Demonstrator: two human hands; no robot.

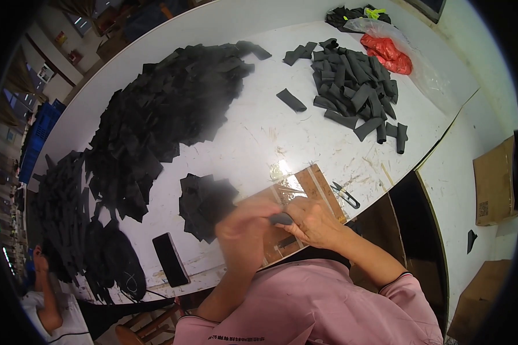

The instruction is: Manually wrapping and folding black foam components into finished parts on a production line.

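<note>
Black fabric piece [282,218] pinched between two hands [276,227]; one phone [171,259].

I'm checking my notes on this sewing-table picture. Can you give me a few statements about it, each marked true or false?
1. Both hands, the left hand and the right hand, meet on a small dark folded fabric piece. True.
2. The small black-handled snips lie left of the hands. False: they lie to the right.
3. The flat black phone lies near the white table's front edge. True.
4. The red plastic bag sits beside the phone. False: it is at the far end.
</note>
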